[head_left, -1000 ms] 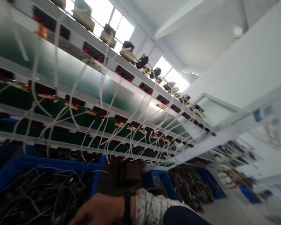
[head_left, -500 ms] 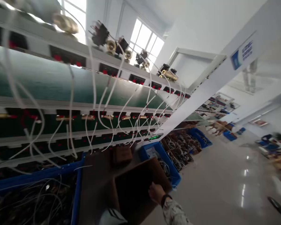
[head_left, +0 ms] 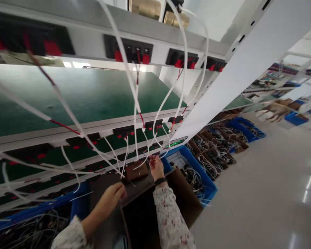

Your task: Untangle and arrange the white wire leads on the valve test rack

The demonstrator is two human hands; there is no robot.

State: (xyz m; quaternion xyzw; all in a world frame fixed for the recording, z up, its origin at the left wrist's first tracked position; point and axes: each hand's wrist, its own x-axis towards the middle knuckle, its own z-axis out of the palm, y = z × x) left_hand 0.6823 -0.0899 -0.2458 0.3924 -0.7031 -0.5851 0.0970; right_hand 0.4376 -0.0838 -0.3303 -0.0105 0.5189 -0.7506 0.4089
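Observation:
My right hand (head_left: 157,167) reaches up to the lower rail of the rack, its fingertips pinched together beside a white cable (head_left: 147,148). Whatever sits between those fingertips is too small to make out. Lower and to the left, my left hand (head_left: 112,197) hangs in the air with curled fingers, slightly blurred, and nothing shows in it. Just beyond it is a small brown box (head_left: 137,171). Beneath my right forearm stands an open cardboard box (head_left: 185,197) with a dark inside. Several white cables with red and black wire ends hang from black-and-red terminals (head_left: 128,50) on the rack.
Brass valve bodies (head_left: 146,7) rest on the top shelf. A blue crate (head_left: 209,188) of cabled parts stands right of the cardboard box, another blue crate (head_left: 79,202) at the lower left. The white rack post (head_left: 220,90) slants across the right side, beside the shiny floor (head_left: 269,193).
The view has moved closer to the rack. My right hand has left the cardboard box and risen to the lower rail. My left hand has come into view.

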